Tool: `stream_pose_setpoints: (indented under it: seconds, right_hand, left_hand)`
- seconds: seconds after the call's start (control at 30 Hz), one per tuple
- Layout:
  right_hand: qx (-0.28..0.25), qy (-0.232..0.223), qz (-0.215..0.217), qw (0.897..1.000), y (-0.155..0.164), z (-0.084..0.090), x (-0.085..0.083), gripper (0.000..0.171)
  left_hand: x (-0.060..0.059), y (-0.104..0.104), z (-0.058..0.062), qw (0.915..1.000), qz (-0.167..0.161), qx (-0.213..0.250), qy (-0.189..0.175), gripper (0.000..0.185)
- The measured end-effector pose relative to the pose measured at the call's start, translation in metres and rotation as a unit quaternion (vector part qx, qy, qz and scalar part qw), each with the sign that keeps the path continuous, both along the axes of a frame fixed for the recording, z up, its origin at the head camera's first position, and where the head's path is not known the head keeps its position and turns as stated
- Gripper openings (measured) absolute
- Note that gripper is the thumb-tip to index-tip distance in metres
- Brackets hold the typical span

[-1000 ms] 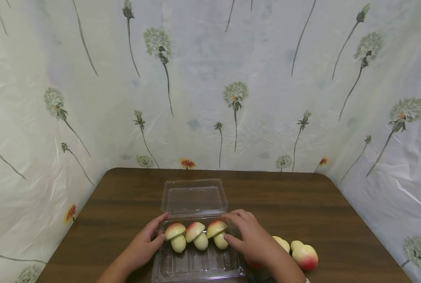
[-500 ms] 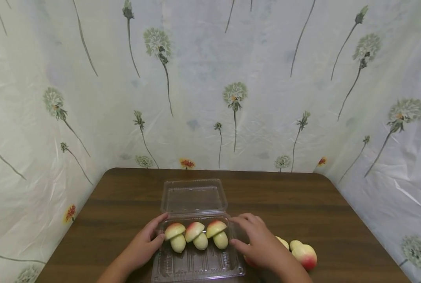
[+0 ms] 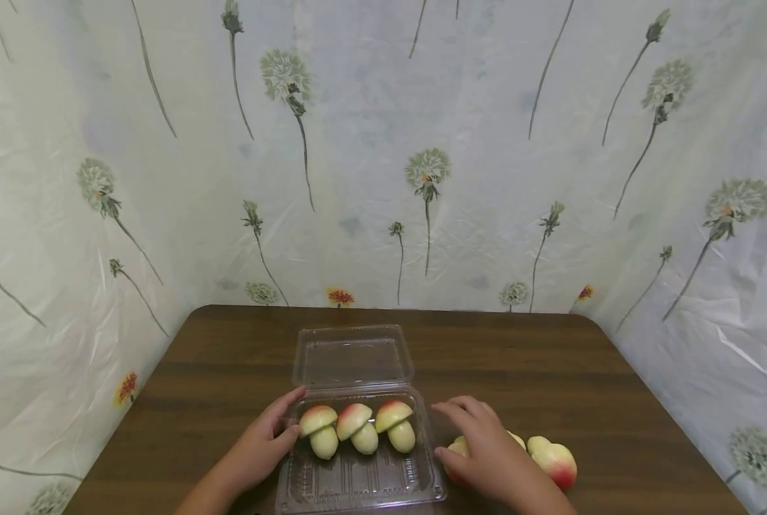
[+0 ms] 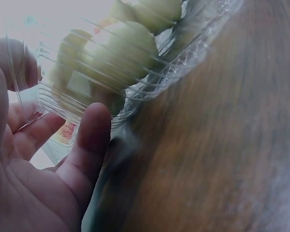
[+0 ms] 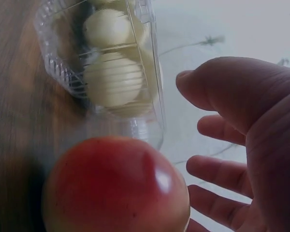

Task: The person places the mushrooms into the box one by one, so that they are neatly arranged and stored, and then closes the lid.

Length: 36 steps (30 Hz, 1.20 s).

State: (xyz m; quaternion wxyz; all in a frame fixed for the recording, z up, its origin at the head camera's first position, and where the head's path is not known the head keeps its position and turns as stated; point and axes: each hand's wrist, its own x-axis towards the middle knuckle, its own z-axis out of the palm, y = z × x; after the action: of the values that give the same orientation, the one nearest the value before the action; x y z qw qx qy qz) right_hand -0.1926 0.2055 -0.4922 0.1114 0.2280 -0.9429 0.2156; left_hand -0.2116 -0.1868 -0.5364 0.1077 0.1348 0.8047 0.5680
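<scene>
A clear plastic clamshell container (image 3: 358,492) lies open on the brown table (image 3: 551,372), its lid (image 3: 353,357) flat behind it. Three red-and-yellow fruit pieces (image 3: 358,427) stand in a row along its back. My left hand (image 3: 264,447) rests against the container's left end, fingers relaxed; in the left wrist view the thumb (image 4: 89,140) touches the ribbed wall (image 4: 193,53). My right hand (image 3: 489,454) hovers with spread fingers over a loose fruit piece (image 3: 456,449) just right of the container. In the right wrist view that red piece (image 5: 116,188) sits under the open palm (image 5: 251,125).
Two more fruit pieces lie on the table to the right, a yellowish one (image 3: 519,441) and a red-tipped one (image 3: 554,463). A flower-printed plastic sheet (image 3: 422,179) hangs around the table's back and sides. The table's far edge runs close behind the lid.
My right hand has left the rightmost piece in the container and moved right and down over the loose piece on the table. The left hand has stayed put.
</scene>
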Motion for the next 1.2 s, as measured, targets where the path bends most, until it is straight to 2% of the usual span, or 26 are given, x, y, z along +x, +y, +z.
stream_pose_setpoints:
  seconds: [0.4,0.63,0.9,1.2]
  right_hand:
    - [-0.017,-0.033,-0.043,0.998,0.026,0.008,0.013,0.061]
    - [-0.018,0.004,-0.047,0.999,0.042,0.007,0.017,0.06]
    - [-0.036,-0.023,-0.066,0.997,0.067,0.007,0.023,0.057]
    - [-0.03,0.012,-0.084,0.996,0.095,0.005,0.025,0.063]
  left_hand:
    - [0.0,-0.001,-0.002,0.9999,0.001,-0.011,-0.002,0.064]
    - [0.001,-0.002,-0.002,0.9999,0.005,-0.012,0.0,0.063]
    - [0.001,-0.002,-0.003,1.0,0.0,-0.009,-0.001,0.063]
    - [-0.001,-0.001,-0.003,0.9999,0.0,-0.012,0.0,0.063]
